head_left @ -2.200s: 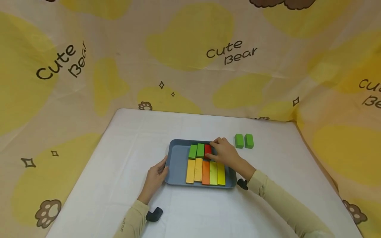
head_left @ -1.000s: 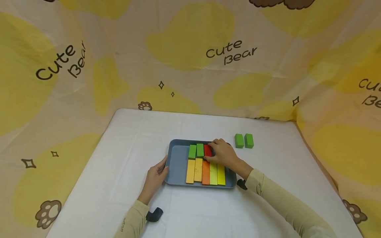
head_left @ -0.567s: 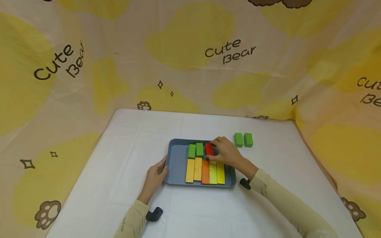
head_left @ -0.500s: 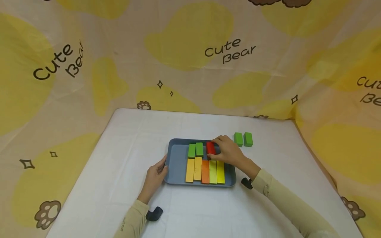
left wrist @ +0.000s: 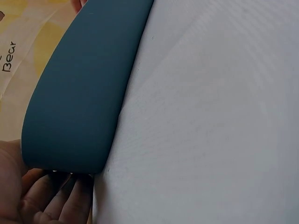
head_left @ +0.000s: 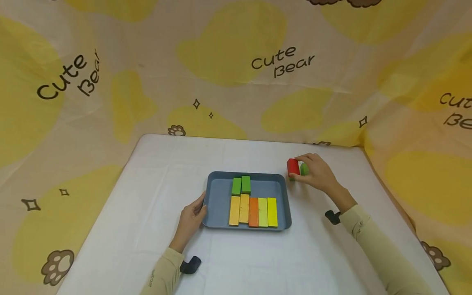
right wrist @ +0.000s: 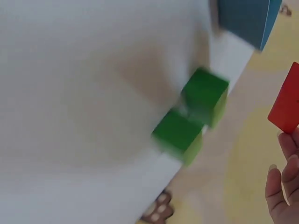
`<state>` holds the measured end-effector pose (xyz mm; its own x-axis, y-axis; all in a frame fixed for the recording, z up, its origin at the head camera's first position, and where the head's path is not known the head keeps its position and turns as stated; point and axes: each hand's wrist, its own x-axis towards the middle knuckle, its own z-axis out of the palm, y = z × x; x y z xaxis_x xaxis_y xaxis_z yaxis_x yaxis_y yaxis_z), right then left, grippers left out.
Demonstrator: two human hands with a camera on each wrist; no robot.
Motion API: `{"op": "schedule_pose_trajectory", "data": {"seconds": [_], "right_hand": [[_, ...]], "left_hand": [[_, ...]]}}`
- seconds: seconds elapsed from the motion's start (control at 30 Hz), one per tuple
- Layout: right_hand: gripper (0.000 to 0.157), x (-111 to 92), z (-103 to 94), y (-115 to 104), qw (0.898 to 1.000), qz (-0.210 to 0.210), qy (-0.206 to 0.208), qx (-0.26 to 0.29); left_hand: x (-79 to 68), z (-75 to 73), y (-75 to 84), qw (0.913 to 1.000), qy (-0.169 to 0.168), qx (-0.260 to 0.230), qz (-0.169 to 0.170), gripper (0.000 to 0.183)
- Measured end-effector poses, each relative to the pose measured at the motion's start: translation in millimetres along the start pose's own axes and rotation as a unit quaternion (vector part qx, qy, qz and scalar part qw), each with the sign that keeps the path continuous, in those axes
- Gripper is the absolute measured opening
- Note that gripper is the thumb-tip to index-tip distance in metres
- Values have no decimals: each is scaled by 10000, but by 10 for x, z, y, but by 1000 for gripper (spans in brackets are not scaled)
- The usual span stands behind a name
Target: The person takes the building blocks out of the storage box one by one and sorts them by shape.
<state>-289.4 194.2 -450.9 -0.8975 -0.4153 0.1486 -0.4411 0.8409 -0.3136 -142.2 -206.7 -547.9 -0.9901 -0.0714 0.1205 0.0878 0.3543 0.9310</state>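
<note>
My right hand (head_left: 318, 174) pinches a red block (head_left: 293, 167) between thumb and fingers, to the right of the tray. In the head view the block overlaps one of two green blocks on the table and hides most of it; the other green block (head_left: 304, 169) partly shows behind the fingers. The right wrist view has the red block (right wrist: 287, 100) raised above both. My left hand (head_left: 189, 219) grips the left side of the blue-grey tray (head_left: 217, 209), its fingers (left wrist: 77, 200) against the tray's end wall in the left wrist view.
Inside the tray, two green blocks (head_left: 246, 185) stand in the back row. Before them lies a row of longer blocks: two light wooden ones (head_left: 234, 211), an orange one (head_left: 253, 212), a yellow-green one (head_left: 262, 212) and a yellow one (head_left: 272, 212). A patterned cloth (head_left: 228, 61) surrounds the white table (head_left: 166, 164).
My right hand has slid the red block away from the green ones, lifted it out of the tray and carried it right, over the table's green blocks. The left hand stays at the tray.
</note>
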Motion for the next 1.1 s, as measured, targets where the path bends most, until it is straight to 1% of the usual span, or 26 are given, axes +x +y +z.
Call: {"op": "schedule_pose_trajectory", "data": {"seconds": [0.1,0.2,0.3,0.47,0.53,0.63,0.7,0.77,0.83,0.93,1.03,1.1], "right_hand": [[67,-25,-85,243,9997,230,19,-21],[67,-72,-127,466,9990,439,-10,-61],[65,-125,-130,636,9988,485,-37,-42],[36,-170,-82,831,9996,189,229,1],[28,-155,-76,873,9995,185,259,9],[32,-102,-78,944,9988,488,-10,-7],[36,-90,-66,1027,9966,793,-236,16],[39,-99,-40,1120,9944,994,-352,12],[41,-124,-2,1203,9933,1105,-341,55],[41,-139,37,1263,9938,1095,-201,48],[42,-137,39,1262,9936,1126,-52,-57],[46,-137,32,1220,9911,1322,-33,-160]], "left_hand": [[5,-3,0,10000,-17,-1,-55,47],[3,-1,-2,10000,-38,-31,-70,47],[-1,6,-9,10000,-29,-11,-67,47],[-2,11,-25,10000,-39,32,-79,47],[1,4,-18,9999,-37,40,-84,47],[7,-15,13,9999,-50,65,-148,47],[13,-18,17,9998,-55,85,-190,47],[14,-19,27,9996,-76,92,-269,48],[9,-15,22,9995,-83,96,-303,48],[-5,-15,31,9994,-76,77,-328,48],[-5,-7,29,9997,-68,24,-240,47],[-7,-1,23,9998,-52,5,-169,47]]}}
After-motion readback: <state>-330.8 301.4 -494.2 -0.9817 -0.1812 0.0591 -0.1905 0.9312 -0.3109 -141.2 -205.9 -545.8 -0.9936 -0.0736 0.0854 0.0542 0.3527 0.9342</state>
